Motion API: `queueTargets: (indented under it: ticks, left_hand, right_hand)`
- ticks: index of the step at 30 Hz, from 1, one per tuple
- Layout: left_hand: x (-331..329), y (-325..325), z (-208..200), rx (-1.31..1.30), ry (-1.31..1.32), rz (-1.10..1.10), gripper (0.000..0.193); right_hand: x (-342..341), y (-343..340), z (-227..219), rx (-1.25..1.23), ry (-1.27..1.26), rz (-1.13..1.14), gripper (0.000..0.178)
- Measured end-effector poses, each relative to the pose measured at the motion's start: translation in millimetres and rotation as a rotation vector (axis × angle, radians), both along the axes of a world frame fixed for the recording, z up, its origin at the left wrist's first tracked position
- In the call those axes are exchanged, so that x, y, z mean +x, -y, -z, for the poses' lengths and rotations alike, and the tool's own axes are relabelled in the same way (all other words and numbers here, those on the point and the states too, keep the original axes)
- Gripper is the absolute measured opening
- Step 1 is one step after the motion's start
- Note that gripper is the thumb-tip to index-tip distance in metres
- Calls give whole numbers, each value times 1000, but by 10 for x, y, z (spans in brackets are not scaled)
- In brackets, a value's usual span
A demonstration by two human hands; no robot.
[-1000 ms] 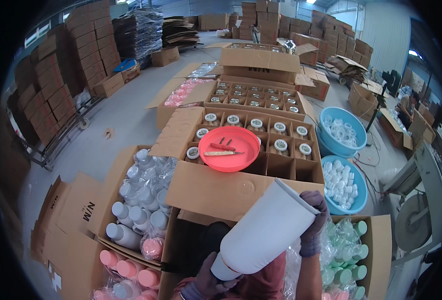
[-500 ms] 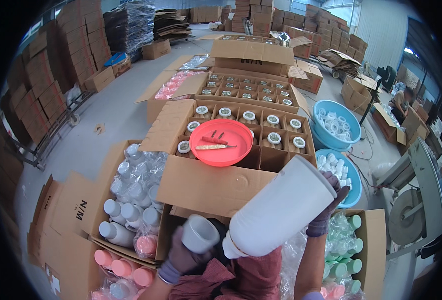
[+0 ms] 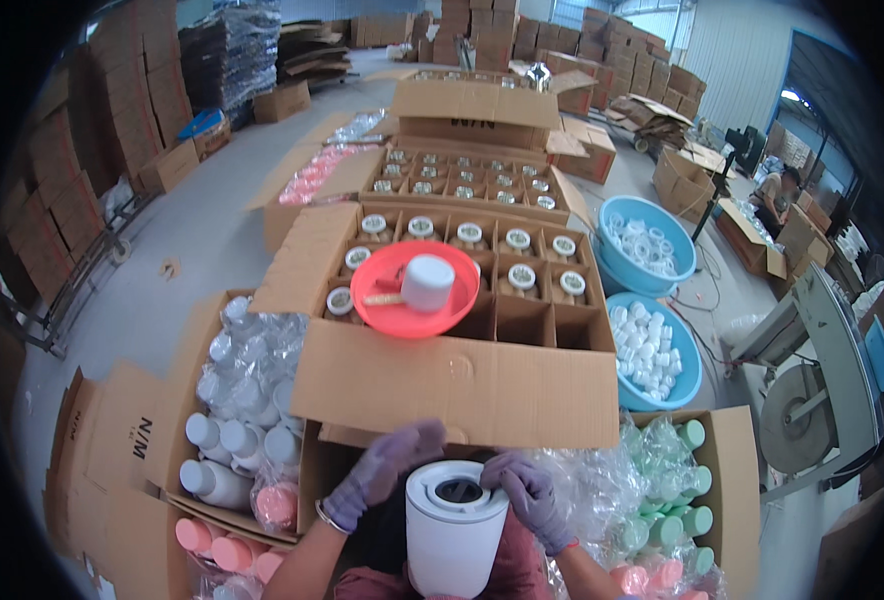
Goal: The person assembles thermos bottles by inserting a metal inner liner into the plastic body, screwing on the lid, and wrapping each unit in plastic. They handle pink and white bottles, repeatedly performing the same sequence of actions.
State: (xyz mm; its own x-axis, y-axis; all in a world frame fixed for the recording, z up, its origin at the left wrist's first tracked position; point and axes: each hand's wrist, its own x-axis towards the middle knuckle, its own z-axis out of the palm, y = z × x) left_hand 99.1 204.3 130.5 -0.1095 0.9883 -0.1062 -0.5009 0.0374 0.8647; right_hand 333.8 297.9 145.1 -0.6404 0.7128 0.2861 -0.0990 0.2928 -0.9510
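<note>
A white cup partly hides the tools in the red basin, which covers part of the divided carton.

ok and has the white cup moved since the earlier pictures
Yes, forward: half a second ago the left hand held the white cup short of the red tray; now it sits inside that tray, on the divided carton.
</note>
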Motion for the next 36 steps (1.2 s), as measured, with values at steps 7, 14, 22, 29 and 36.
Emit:
queueTargets:
  ticks: [7,14,22,29,36]
  left_hand:
    - [492,431,-104,184,-415,-129,31]
    - [466,199,-46,244,-426,-101,39]
    - [576,321,114,116,-330,-49,35]
    - [703,536,45,130,-566,-146,31]
    - [227,222,39,66,-147,24,50]
  right_hand:
    - [117,-21,-352,526,253,-242,71]
    - [90,122,-541,495,326,-327,65]
    - [-15,149,-309,85,294,-188,54]
    - [74,-217,-92,450,286,-478,46]
    - [170,-112,-170,-360,35,-111,55]
